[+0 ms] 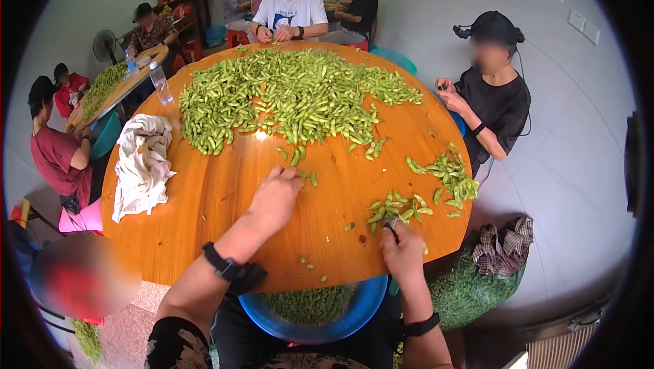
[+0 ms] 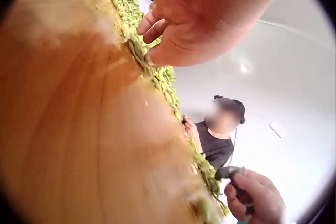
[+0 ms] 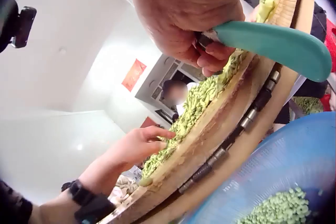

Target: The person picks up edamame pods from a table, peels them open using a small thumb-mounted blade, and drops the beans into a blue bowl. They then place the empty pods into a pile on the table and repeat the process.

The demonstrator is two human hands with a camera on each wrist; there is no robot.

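My left hand (image 1: 276,195) reaches over the wooden table toward a few loose edamame pods (image 1: 313,178) at its fingertips. In the right wrist view the forefinger and thumb of the left hand (image 3: 139,145) stand apart. My right hand (image 1: 403,253) grips a tool with a teal handle (image 3: 278,45); its working end is mostly hidden by the fingers. A dark piece (image 2: 228,172) shows at that hand's thumb in the left wrist view. Just beyond the right hand lies a small group of pods (image 1: 402,204).
A large pile of edamame pods (image 1: 293,96) covers the far table (image 1: 225,192). Under the near edge sits a blue basin (image 1: 364,314) with shelled beans. A white cloth (image 1: 143,164) and a water bottle (image 1: 160,83) are at left. Several people sit around.
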